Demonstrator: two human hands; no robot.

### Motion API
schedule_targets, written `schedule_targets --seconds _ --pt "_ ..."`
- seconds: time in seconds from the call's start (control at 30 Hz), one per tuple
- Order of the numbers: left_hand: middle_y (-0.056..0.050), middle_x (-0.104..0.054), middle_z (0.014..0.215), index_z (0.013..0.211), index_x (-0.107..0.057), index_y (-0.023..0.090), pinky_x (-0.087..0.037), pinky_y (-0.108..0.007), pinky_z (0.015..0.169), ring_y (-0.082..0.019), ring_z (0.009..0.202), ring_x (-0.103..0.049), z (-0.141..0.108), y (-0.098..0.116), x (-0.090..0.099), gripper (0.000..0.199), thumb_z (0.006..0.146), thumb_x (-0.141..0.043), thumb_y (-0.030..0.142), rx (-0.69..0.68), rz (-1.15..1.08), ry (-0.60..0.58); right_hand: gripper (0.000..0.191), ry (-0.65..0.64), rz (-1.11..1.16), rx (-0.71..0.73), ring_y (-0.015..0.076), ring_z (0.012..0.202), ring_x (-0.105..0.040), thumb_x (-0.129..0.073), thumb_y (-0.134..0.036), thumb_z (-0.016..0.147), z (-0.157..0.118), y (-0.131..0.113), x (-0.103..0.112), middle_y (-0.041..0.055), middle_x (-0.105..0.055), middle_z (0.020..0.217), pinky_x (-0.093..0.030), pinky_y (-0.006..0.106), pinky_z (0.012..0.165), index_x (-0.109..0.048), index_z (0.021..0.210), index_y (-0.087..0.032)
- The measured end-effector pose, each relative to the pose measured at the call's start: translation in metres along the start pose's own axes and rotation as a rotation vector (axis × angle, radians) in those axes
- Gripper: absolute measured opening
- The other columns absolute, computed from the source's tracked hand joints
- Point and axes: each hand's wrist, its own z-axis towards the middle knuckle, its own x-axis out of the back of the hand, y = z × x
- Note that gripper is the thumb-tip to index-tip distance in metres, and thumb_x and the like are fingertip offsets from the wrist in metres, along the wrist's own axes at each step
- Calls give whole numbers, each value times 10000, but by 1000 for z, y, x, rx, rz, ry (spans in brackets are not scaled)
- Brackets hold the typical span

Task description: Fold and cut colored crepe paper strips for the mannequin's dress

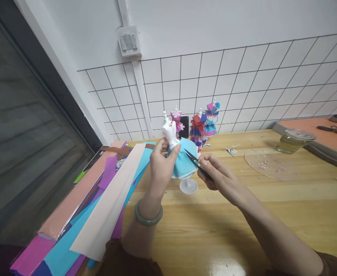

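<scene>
My left hand point(164, 161) is closed around the waist of a small white dress form point(170, 130), thumb pressed on the top of its light blue paper skirt point(182, 165). The form leans a little to the left, over its round white base point(188, 186). In my right hand point(217, 172) are black pointed tweezers point(194, 159), pinched between thumb and fingers. Their tips lie at the upper part of the blue skirt, near my left thumb. A flat flap of blue paper stands up beside the waist. Small red marks dot the form's chest.
Strips of crepe paper point(108, 203) in pink, blue and purple lie at left. Behind stand several dressed forms point(211, 119) and a dark phone point(184, 127). At right are a clear disc point(267, 165) with small gems, a cup point(293, 142) and an orange mat point(314, 128).
</scene>
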Motion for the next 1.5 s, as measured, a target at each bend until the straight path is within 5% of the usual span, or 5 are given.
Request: schedule_targets --seconds 0.7,1.5 --pt "-88 -648 1012 1064 -568 171 -466 -296 821 -187 951 -602 0 -10 -3 328 753 -611 265 56 -176 -148 317 36 -5 8 63 434 -269 -444 -541 836 1 -1 -1 -73 -386 559 -208 199 413 -389 830 -229" --pt "-80 -651 983 1121 -545 177 -470 -271 771 -173 904 -605 -3 0 -3 398 743 -630 266 22 -118 -106 288 37 7 54 62 467 -278 -438 -508 863 2 6 3 -63 -391 583 -215 204 432 -418 838 -221"
